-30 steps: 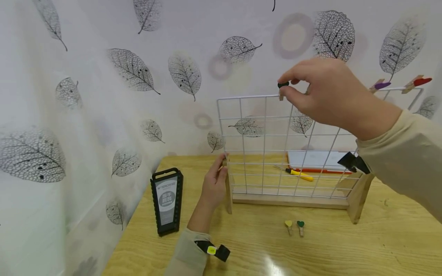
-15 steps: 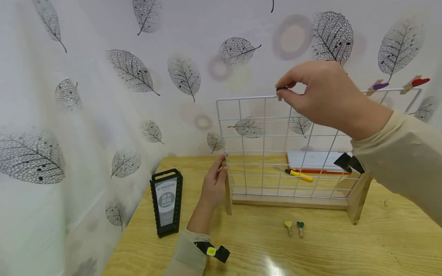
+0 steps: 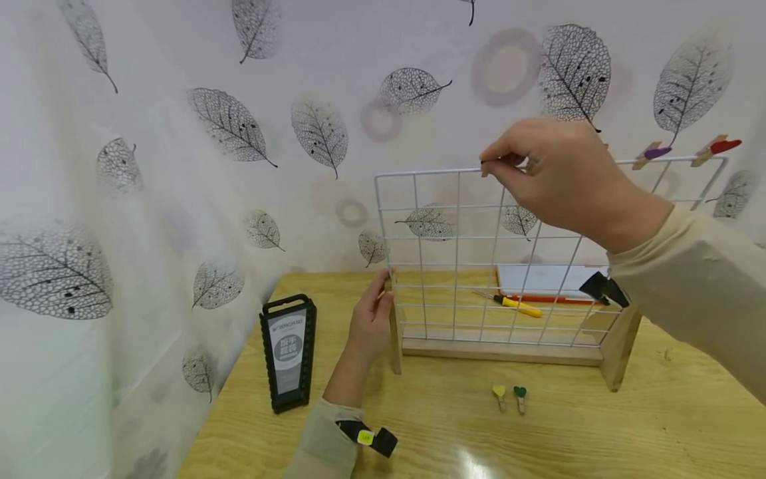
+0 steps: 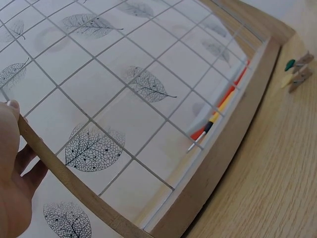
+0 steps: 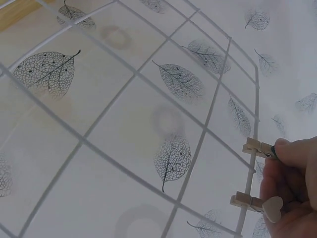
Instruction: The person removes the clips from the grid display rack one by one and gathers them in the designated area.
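Observation:
A white wire grid rack stands on wooden feet, its wooden base (image 3: 503,350) on the table. My right hand (image 3: 565,176) is at the top bar, thumb and fingertips pinching a small wooden clothespin (image 5: 257,147) with a dark green end; its jaws are at the bar. Below it in the right wrist view, a clothespin with a white heart (image 5: 272,209) is clipped to the same bar, mostly hidden by my hand in the head view. My left hand (image 3: 371,322) grips the rack's left wooden upright (image 4: 74,181). Purple (image 3: 656,153) and red (image 3: 724,146) clothespins sit farther right on the bar.
A yellow-heart clothespin (image 3: 499,394) and a green-heart one (image 3: 520,398) lie in front of the rack. Behind it are a yellow-handled screwdriver (image 3: 520,307) and a white-and-red flat case (image 3: 550,281). A black labelled holder (image 3: 289,352) lies at left.
My right hand has come down slightly with the clothespin, whose dark heart is now mostly covered by the fingers. My left hand has stayed on the upright.

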`<state>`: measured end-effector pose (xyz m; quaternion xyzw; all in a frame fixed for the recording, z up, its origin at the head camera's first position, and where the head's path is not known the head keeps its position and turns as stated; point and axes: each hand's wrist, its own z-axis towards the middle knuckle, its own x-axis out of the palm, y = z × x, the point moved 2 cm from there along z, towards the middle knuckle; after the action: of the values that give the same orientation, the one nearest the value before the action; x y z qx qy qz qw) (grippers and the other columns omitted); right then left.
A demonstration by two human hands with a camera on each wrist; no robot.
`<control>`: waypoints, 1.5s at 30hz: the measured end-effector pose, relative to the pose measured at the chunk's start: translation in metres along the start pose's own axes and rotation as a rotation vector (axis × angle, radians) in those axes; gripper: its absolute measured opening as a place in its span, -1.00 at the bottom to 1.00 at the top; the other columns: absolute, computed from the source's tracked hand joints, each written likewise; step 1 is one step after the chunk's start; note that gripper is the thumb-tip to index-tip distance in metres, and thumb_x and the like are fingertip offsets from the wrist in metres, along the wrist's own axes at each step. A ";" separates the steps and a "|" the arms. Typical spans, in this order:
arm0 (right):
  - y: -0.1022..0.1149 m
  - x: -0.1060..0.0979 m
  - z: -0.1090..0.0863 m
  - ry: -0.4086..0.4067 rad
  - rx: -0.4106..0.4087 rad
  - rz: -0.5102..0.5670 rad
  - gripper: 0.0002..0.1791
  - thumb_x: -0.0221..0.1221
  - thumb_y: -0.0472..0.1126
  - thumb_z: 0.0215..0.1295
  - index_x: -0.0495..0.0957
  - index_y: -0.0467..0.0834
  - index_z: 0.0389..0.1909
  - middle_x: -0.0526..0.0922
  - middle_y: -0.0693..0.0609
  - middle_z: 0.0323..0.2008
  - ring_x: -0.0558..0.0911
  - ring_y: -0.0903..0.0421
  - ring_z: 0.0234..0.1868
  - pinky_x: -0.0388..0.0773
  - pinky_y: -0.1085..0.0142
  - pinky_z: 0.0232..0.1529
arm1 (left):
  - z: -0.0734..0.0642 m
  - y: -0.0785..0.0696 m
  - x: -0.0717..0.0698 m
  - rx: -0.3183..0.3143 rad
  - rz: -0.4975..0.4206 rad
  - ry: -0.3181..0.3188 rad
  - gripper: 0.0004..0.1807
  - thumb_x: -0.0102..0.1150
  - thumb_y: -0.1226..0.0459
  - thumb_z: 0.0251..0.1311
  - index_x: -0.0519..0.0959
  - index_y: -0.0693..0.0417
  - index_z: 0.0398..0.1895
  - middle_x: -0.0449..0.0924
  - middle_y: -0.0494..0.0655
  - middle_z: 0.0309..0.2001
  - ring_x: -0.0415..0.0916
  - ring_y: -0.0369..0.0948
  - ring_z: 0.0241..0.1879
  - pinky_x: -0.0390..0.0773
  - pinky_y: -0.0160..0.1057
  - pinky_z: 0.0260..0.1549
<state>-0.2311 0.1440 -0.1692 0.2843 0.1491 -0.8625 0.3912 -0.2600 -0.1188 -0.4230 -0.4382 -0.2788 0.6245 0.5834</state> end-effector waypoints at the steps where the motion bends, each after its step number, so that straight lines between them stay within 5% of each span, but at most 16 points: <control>1: 0.000 0.000 0.000 -0.003 -0.004 0.000 -0.90 0.34 -0.44 0.22 0.76 -0.25 -0.26 0.77 -0.05 -0.34 0.71 0.07 -0.33 0.38 0.59 -0.26 | 0.000 0.000 0.000 -0.002 0.002 -0.001 -0.49 -0.13 0.30 0.58 0.25 0.17 0.52 0.32 0.06 0.45 0.29 -0.02 0.41 0.38 0.03 0.32; 8: -0.002 -0.004 0.001 -0.021 -0.089 -0.044 -0.90 0.36 -0.43 0.21 0.76 -0.29 -0.25 0.78 -0.07 -0.35 0.74 0.04 -0.36 0.36 0.66 -0.26 | 0.000 -0.002 0.000 0.000 -0.001 -0.002 -0.49 -0.12 0.28 0.58 0.25 0.13 0.53 0.33 0.03 0.45 0.29 -0.03 0.41 0.39 0.01 0.32; 17: 0.004 -0.016 0.000 -0.066 -0.061 -0.001 -0.86 0.29 -0.41 0.26 0.77 -0.21 -0.22 0.78 -0.01 -0.31 0.67 0.18 -0.29 0.34 0.72 -0.16 | -0.001 -0.005 -0.001 0.003 0.005 -0.006 -0.48 -0.12 0.28 0.58 0.23 0.16 0.53 0.34 0.12 0.43 0.33 0.02 0.38 0.43 0.01 0.28; 28: 0.015 -0.033 -0.034 -0.060 -0.205 -0.031 -0.57 0.03 0.01 0.50 0.78 -0.17 -0.26 0.78 0.06 -0.33 0.57 0.30 -0.42 0.27 0.55 -0.54 | 0.002 -0.002 0.007 -0.030 0.009 0.003 -0.46 -0.11 0.28 0.57 0.20 0.17 0.55 0.34 0.17 0.42 0.34 0.03 0.37 0.43 0.01 0.29; 35: 0.011 -0.036 -0.064 0.064 -0.014 0.002 -0.87 0.34 -0.27 0.21 0.79 -0.07 -0.24 0.78 0.16 -0.34 0.57 0.56 -0.28 0.45 0.63 -0.43 | -0.001 -0.001 0.004 -0.079 0.019 0.005 -0.46 -0.13 0.23 0.59 0.20 0.07 0.56 0.32 0.12 0.44 0.31 0.02 0.39 0.40 0.07 0.30; 38: 0.010 -0.036 -0.078 0.103 0.053 0.006 -0.67 0.44 -0.45 -0.04 0.78 -0.03 -0.24 0.77 0.20 -0.35 0.53 0.61 -0.28 0.47 0.63 -0.44 | -0.003 -0.001 0.003 -0.085 0.030 0.011 -0.45 -0.14 0.20 0.59 0.18 0.05 0.57 0.32 0.13 0.43 0.33 0.03 0.38 0.43 0.09 0.27; 45: 0.010 -0.027 -0.111 0.205 0.180 0.031 -0.55 0.49 -0.49 -0.12 0.77 0.05 -0.23 0.74 0.25 -0.38 0.54 0.52 -0.40 0.29 0.60 -0.63 | -0.004 -0.002 0.001 -0.083 0.034 0.013 -0.44 -0.16 0.19 0.61 0.15 0.08 0.58 0.32 0.14 0.43 0.34 0.03 0.36 0.44 0.09 0.27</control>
<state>-0.1681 0.2069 -0.2418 0.4070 0.1057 -0.8327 0.3602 -0.2559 -0.1181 -0.4231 -0.4709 -0.2933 0.6191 0.5558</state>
